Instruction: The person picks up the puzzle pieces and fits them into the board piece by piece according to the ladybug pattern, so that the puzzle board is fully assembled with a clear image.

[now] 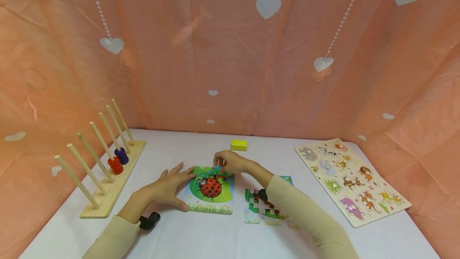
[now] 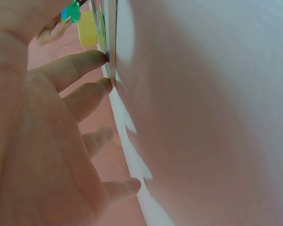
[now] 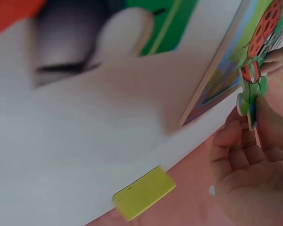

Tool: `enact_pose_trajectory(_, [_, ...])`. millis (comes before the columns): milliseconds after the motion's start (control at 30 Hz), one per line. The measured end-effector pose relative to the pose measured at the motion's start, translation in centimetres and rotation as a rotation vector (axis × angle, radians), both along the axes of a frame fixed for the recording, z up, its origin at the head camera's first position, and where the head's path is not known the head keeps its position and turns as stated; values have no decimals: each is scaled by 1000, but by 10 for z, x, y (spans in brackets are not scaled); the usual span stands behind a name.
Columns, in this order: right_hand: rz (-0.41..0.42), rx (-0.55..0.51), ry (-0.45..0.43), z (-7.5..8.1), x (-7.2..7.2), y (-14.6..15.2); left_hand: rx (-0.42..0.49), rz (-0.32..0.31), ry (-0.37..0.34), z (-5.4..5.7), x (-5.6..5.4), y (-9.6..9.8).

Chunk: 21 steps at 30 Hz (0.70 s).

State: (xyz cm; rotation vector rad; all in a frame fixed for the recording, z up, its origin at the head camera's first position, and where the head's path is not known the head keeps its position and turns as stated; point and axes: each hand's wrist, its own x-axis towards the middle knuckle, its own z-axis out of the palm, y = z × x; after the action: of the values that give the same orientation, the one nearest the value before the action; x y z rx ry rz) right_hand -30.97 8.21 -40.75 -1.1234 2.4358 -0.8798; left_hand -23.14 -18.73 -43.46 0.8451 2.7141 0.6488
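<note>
A square ladybug puzzle board (image 1: 210, 208) lies flat on the white table. My left hand (image 1: 162, 189) is spread along the board's left side, index fingertip near its far corner and thumb by the near one. In the left wrist view, two fingertips (image 2: 104, 84) touch the board's edge. Over the board's far right part, my right hand (image 1: 230, 162) pinches a green, blue and red jigsaw piece (image 3: 249, 96), held tilted above the picture. Several other jigsaw pieces (image 1: 252, 216) lie to the right of the board, partly hidden by the right forearm.
A yellow block (image 1: 238, 145) sits beyond the board. On the left stands a wooden peg rack (image 1: 123, 171) with red rings (image 1: 115, 166) and purple rings (image 1: 121, 156). An animal peg puzzle (image 1: 353, 183) lies at the right. A pink curtain (image 1: 230, 71) hangs behind the table.
</note>
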Motion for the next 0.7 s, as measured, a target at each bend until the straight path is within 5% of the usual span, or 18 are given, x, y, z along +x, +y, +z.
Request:
enact_pose_trajectory(367, [-101,112,98,-3,6,-19,-1,-5,2,-2,1,1])
enact_pose_trajectory(700, [-111,238,240,-5,8,-25,-1,-3,1,0,1,0])
